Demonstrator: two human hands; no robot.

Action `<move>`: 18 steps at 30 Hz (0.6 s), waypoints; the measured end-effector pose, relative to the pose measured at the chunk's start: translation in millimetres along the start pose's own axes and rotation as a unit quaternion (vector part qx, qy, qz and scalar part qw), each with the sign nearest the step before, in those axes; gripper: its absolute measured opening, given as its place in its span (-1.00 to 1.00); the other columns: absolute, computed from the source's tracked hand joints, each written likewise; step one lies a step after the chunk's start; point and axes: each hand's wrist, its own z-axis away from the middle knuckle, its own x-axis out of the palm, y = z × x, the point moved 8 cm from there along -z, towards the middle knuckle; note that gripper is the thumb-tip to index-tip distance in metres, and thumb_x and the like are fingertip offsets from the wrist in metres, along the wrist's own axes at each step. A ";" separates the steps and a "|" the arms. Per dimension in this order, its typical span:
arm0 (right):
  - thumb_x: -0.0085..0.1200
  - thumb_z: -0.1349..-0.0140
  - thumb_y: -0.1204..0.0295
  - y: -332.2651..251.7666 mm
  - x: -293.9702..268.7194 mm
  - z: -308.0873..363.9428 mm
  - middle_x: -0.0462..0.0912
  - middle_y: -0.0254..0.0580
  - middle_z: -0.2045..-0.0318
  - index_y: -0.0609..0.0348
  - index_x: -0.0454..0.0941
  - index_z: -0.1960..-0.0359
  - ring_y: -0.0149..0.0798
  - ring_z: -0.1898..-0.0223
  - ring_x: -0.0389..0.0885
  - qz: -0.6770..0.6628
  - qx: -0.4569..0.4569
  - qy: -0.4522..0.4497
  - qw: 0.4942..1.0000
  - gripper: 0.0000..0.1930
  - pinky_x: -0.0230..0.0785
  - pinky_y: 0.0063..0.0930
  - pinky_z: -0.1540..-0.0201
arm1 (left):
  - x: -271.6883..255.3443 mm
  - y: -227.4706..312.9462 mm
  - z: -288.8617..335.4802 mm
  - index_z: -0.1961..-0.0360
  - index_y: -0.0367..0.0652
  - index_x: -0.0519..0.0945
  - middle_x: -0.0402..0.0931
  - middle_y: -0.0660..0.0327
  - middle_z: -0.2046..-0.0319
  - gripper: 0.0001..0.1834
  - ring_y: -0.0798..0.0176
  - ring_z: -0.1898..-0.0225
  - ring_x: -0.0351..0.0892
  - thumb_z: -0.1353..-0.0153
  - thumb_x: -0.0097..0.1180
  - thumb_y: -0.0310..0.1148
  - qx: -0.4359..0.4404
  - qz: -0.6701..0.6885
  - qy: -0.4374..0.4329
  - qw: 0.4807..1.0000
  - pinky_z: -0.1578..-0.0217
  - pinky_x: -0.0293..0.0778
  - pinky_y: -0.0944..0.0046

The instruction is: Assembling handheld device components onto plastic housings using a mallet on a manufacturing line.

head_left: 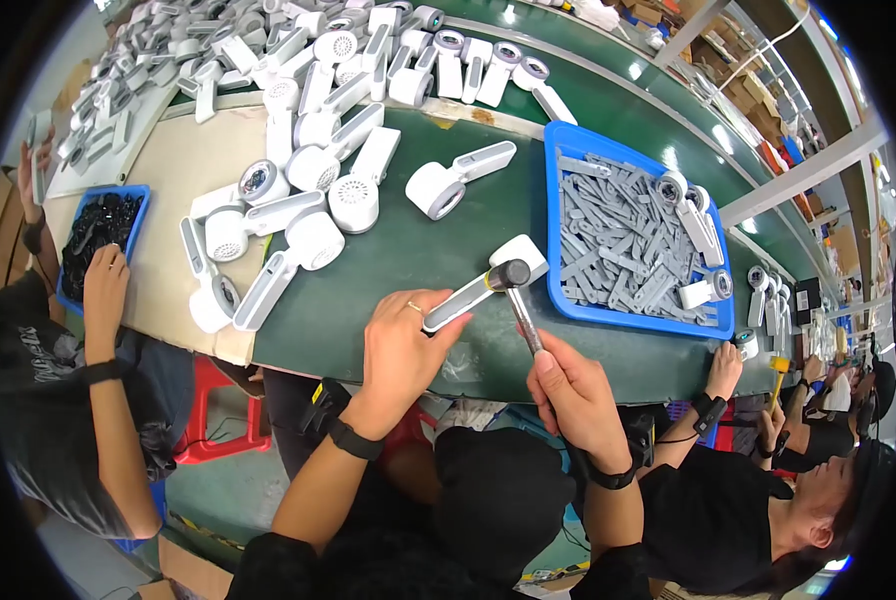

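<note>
My left hand [400,345] is closed around the handle end of a white handheld fan [523,256], which lies on the green bench with its handle's long grey inner strip facing up. In my right hand [576,385] is a small hammer [525,315] with a metal shaft. Its round dark head rests on or just above the handle near the fan's head; I cannot tell if they touch. Beyond my hands another white fan [434,190] lies alone, and several more [313,238] are grouped to the left.
Right of the held fan stands a blue tray [551,250] of grey strips [618,240] with a few fans on top. A large heap of fans [268,60] covers the back left. Co-workers sit on both sides; the left one reaches to a blue tray [144,215] of black parts.
</note>
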 end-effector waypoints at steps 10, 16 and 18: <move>-0.16 -0.63 0.29 -29.2 9.3 1.9 0.39 -0.49 0.65 0.21 0.47 -0.37 -0.60 0.73 0.31 0.073 -0.087 0.001 0.994 -0.58 0.13 -0.64 0.63 | 1.7 -7.1 -2.0 0.24 -0.23 0.72 0.70 0.05 0.31 -0.75 -0.05 0.23 0.68 -0.07 0.50 -0.41 -0.007 0.025 0.009 1.000 0.16 0.59 0.09; -0.15 -0.61 0.33 -7.7 13.6 -15.6 0.37 -0.52 0.65 0.21 0.48 -0.36 -0.61 0.69 0.26 0.141 -0.079 -0.019 0.987 -0.59 0.14 -0.62 0.60 | 3.6 -3.1 -3.2 0.27 -0.23 0.71 0.68 0.03 0.37 -0.77 -0.13 0.18 0.68 -0.07 0.50 -0.40 0.026 0.034 0.022 0.999 0.02 0.59 0.01; -0.13 -0.61 0.34 -28.6 9.3 -3.4 0.37 -0.52 0.64 0.23 0.46 -0.36 -0.60 0.63 0.29 0.107 -0.056 -0.011 0.993 -0.60 0.18 -0.59 0.57 | 2.9 -5.0 1.8 0.28 -0.23 0.71 0.68 0.03 0.37 -0.77 -0.15 0.16 0.69 -0.07 0.50 -0.40 0.015 0.035 0.012 0.999 -0.02 0.59 -0.01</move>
